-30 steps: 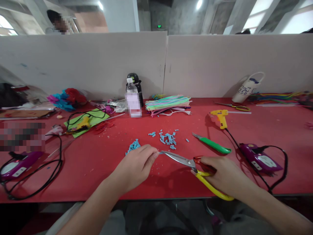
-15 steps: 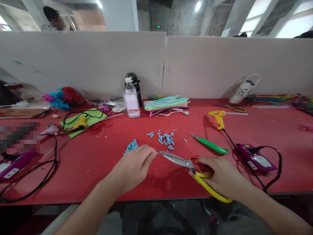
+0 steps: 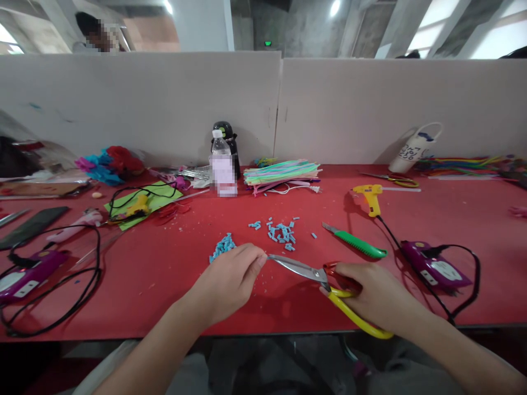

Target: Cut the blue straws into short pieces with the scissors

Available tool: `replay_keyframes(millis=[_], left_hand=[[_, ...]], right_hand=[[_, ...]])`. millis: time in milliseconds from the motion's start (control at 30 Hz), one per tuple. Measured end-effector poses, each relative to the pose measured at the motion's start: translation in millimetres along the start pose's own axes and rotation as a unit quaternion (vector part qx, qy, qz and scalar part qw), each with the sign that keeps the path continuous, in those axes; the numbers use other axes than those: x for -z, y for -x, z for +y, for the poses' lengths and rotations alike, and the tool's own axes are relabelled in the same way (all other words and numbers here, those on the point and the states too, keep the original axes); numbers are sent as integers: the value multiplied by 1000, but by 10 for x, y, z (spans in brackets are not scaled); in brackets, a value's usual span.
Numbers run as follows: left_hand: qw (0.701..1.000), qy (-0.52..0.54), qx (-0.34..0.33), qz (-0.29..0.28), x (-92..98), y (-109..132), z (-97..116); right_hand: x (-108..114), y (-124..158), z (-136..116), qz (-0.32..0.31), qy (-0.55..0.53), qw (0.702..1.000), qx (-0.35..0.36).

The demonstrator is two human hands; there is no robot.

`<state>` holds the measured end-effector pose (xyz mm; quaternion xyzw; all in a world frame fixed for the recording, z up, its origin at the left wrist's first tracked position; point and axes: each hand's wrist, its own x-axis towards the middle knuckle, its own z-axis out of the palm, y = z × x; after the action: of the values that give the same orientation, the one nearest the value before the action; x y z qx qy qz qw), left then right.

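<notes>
Near the table (image 3: 135, 291) edge, nothing much is altered: scissors (image 3: 302, 268) stay gripped by the right hand (image 3: 373, 293), blades seemingly shut, tip met by the pinched left hand (image 3: 228, 280).

Bright, polished metal is seen in the blades of the scissors (image 3: 312, 271), and their loops are moulded in glossy yellow and red plastic. The table (image 3: 164, 285) is covered in a matt red surface that looks cloth-like, though no weave can be made out. The cut bits (image 3: 282, 233) beyond the blades are matt blue and slightly fuzzy. The utility knife (image 3: 358, 244) to the right is cased in ribbed green plastic, with a dull metal tip. Glossy purple plastic is shown on the box (image 3: 436, 271) at near right, and clear plastic on the far bottle (image 3: 222, 159). The partition (image 3: 144, 104) is faced in matt white board.
</notes>
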<state>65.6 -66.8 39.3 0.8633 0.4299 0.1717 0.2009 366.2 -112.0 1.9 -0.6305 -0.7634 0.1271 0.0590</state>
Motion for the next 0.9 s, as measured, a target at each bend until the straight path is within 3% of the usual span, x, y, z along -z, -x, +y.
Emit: replay_keyframes(millis=[900], left_hand=[[999, 34, 23, 6, 29, -3, 65]], right_hand=[[25, 44, 8, 22, -10, 999, 30]])
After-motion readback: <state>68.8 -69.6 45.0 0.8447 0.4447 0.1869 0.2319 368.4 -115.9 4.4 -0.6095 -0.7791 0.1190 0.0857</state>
